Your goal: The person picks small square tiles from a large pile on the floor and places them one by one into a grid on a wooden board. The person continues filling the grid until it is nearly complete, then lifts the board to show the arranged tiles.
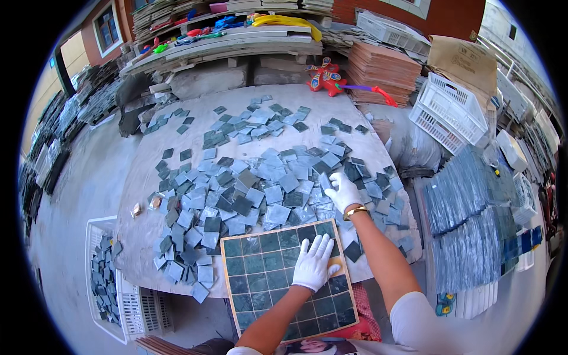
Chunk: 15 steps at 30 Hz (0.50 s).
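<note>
A square wooden frame [226,272] holds rows of dark green stone tiles and leans at the table's near edge. A tan bare patch shows at its right side, beside my thumb. My left hand [312,263], in a white glove, lies flat on these tiles with its fingers stretched out. Farther up and to the right, my gloved right hand [343,192] pinches one small grey-green tile [326,183] between thumb and fingers. It hovers over the right part of a wide heap of loose square tiles [242,205]. A gold-coloured bracelet [356,210] circles my right wrist.
The pale table [145,177] carries smaller tile groups at the back. A white crate of tiles [102,222] stands at the left. On the right are stacked grey slabs [461,207] and white crates [448,109]. A red toy [324,77] sits at the far edge.
</note>
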{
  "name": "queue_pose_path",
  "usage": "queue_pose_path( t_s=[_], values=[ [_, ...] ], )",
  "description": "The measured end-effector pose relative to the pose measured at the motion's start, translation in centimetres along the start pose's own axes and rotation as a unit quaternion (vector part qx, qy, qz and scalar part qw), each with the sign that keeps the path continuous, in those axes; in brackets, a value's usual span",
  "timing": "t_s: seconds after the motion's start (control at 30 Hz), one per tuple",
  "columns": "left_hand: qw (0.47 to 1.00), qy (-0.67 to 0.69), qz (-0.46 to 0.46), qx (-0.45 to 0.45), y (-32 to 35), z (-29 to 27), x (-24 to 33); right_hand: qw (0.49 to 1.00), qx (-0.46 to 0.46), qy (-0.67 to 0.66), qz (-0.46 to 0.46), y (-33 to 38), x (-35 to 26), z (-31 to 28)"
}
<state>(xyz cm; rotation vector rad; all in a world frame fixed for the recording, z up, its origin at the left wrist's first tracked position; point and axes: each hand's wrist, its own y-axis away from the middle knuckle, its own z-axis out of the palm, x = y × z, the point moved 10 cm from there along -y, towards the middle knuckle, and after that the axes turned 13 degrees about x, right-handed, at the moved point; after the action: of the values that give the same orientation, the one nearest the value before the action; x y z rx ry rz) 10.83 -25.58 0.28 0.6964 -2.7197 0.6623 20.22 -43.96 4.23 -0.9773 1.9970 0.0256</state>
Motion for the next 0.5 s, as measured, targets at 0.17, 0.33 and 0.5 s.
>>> queue_pose_path(
  t_s=[0.17,0.33,0.5],
  values=[
    [1.000,0.001,0.005,0.003,0.2,0.3,0.2,0.934,-0.255,0.252,0.009,4.4,0.6,5.8],
    [1.000,-0.002,-0.010,-0.010,0.4,0.4,-0.2,0.956,-0.231,0.139,0.113,6.2,0.3,6.7],
    [1.000,0.012,0.011,0.026,-0.2,0.4,0.8,0.967,-0.232,0.022,0.099,5.7,1.4,7.7]
  ],
)
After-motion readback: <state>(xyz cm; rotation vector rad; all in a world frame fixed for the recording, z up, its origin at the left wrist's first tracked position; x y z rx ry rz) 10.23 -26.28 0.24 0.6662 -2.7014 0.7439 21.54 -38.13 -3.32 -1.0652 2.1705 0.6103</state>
